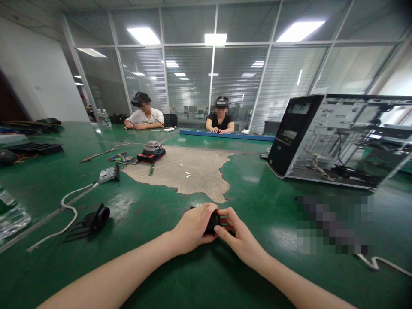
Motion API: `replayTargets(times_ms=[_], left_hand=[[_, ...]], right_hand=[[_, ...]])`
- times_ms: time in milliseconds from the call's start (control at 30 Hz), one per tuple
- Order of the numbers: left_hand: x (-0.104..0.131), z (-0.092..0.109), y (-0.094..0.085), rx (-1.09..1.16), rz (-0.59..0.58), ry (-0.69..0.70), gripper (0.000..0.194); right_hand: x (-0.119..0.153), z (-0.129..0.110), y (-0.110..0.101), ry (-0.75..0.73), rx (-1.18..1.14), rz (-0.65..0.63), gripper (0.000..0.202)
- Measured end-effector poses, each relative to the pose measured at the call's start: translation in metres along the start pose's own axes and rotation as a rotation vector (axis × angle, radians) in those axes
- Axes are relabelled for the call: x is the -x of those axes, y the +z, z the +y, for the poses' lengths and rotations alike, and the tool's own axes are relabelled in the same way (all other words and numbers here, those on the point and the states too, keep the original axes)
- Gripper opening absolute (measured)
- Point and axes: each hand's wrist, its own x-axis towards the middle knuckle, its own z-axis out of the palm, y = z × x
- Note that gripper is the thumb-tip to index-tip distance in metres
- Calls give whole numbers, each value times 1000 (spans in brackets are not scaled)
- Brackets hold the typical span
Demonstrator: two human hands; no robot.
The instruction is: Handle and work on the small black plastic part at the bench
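A small black part is held between my two hands, low over the green table near the middle of the view. My left hand wraps round it from the left, covering much of it. The fingertips of my right hand pinch its right side, with the thumb below and the fingers above. What the part is cannot be made out. Beyond my hands lies a bare beige patch of the tabletop with small white scraps on it.
An open computer case stands at the right. A black cooler, circuit boards, a metal drive part, a black plastic piece and a bottle lie leftward. Two people sit across the table.
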Motion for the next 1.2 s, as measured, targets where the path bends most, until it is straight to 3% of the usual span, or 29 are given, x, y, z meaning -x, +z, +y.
replayTargets(times_ms=[367,633,867,1200], left_hand=[[-2,-1,3,7,11,-7,57],[-2,0,-2,-17,-18,6,60],[-3,1,0,-2,4,8,54],[-3,0,0,-2,-9,5,58]], right_hand=[[-3,3,-1,49,-34,29,25],[-1,-2,-2,-9,-58,-2,17],[-2,4,-1,43,-95,27,18],[-2,4,-3,17,-82,-21,19]])
